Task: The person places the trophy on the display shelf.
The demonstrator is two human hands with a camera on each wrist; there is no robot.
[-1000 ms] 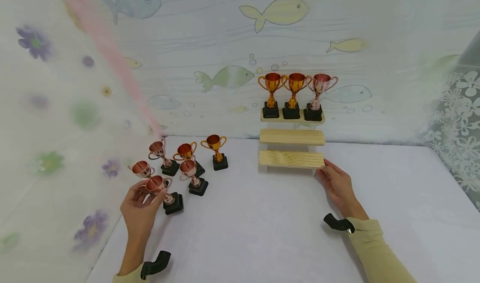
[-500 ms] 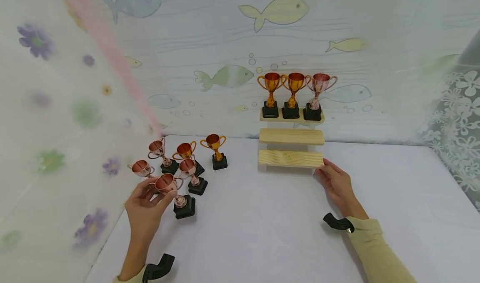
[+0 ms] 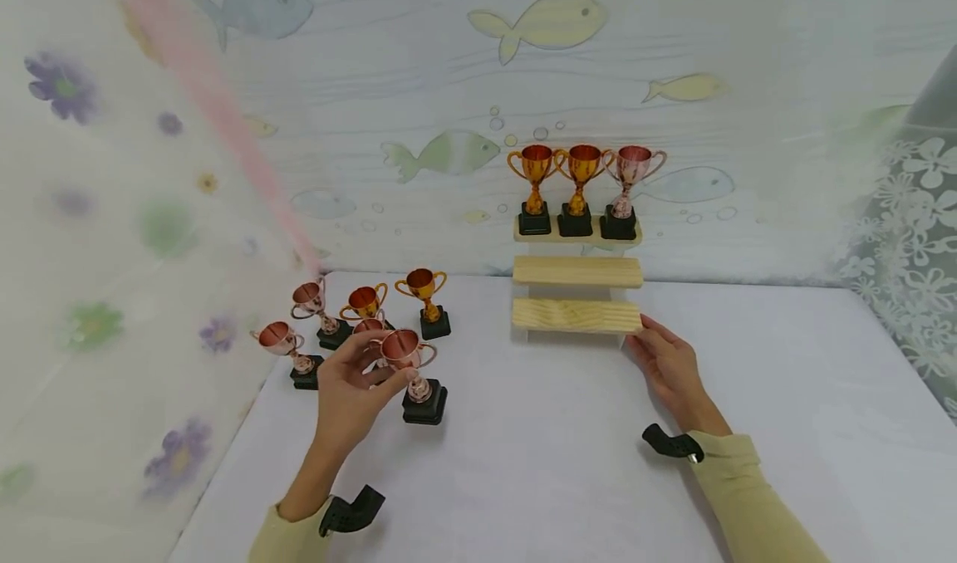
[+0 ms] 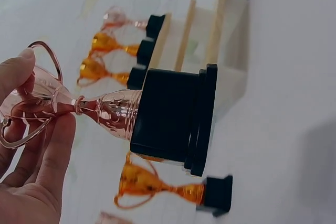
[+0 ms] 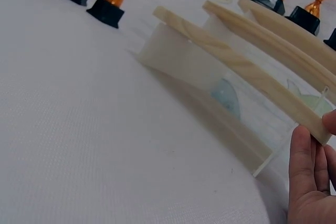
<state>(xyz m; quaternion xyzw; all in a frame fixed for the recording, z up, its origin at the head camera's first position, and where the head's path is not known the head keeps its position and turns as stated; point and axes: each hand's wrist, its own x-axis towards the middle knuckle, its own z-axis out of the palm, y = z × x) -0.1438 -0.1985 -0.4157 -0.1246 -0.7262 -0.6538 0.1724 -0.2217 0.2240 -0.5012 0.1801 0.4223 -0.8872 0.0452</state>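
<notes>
My left hand holds a rose-gold trophy cup by its bowl, the black base slightly tilted and raised off the table. In the left wrist view the thumb and fingers pinch the bowl of that trophy near its handles. My right hand grips the right end of the lowest step of a three-step wooden stand. The right wrist view has thumb and fingers on the end of that wooden board. Two gold trophies and one rose-gold trophy stand upright on the top step.
Left of the stand, a gold trophy stands on the white table. Another gold trophy and rose-gold trophies cluster farther left, one partly hidden behind my left hand. A fish-patterned curtain hangs behind.
My left hand has carried the rose-gold trophy rightward, away from the cluster at the left. My right hand keeps its hold on the stand's lowest step.
</notes>
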